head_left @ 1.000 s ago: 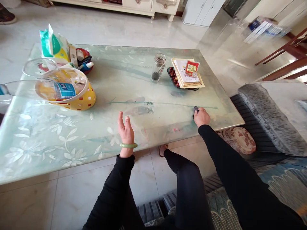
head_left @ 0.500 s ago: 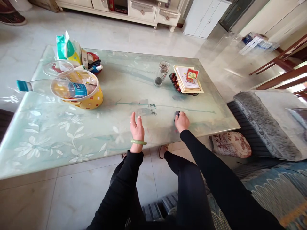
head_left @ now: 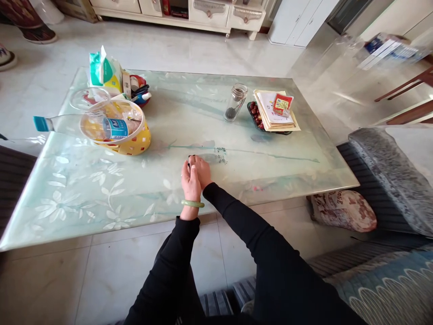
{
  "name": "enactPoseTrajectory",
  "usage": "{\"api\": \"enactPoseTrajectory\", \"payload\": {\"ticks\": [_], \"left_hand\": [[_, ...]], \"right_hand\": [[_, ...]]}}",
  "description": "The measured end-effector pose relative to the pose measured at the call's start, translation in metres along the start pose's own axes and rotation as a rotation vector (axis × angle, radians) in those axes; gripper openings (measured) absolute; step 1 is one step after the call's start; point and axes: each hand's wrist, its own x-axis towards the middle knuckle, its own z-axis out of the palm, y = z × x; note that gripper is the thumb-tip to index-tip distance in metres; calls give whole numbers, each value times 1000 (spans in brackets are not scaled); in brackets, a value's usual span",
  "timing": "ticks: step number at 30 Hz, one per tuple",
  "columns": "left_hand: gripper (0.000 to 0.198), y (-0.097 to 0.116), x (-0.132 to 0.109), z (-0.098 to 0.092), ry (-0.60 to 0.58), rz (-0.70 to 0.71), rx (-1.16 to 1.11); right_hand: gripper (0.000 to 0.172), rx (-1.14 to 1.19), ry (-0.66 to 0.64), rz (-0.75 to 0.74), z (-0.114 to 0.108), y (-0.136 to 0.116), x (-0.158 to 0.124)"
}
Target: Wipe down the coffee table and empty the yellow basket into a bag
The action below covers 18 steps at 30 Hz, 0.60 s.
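Observation:
My right hand (head_left: 202, 172) rests on the glass coffee table (head_left: 101, 198) near its front edge, closed around a small dark object (head_left: 191, 157) whose tip shows past the fingers. My left hand (head_left: 189, 181), with a green bangle on the wrist, stands edge-up right against the right hand; its fingers are straight and together. Both sleeves are black.
A yellow basket (head_left: 130, 143) with a plastic bottle (head_left: 67, 123) across it stands at the left, packets and a bowl behind it. A glass jar (head_left: 236, 102) and a dish of red fruit under papers (head_left: 275, 113) sit at the back right. A sofa (head_left: 389, 180) lies right.
My right hand has slid leftward along the table with the dark object, from the right front edge until it meets my left hand. The left hand stayed roughly in place.

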Motion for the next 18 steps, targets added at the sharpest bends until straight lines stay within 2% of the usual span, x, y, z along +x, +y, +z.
{"api": "enactPoseTrajectory", "payload": {"ticks": [2,5,9,12,15,18], "left_hand": [[56,-3,-1,1,16,17,29],[58,-7,-7,4,-9,46,86],[57,-11,-11,2,-86,69,165],[58,-12,-10,-2,-110,67,200],[60,-11,-9,-4,-114,68,203],[59,-9,-9,-4,-110,64,181]], "right_hand": [[29,-8,-9,-61,-3,11,2],[29,-24,1,-72,-11,46,13],[32,-95,61,51,-29,114,32],[32,-150,100,209,-43,176,35],[31,-194,126,408,-54,244,10],[31,-239,141,607,-63,308,-42]]}}
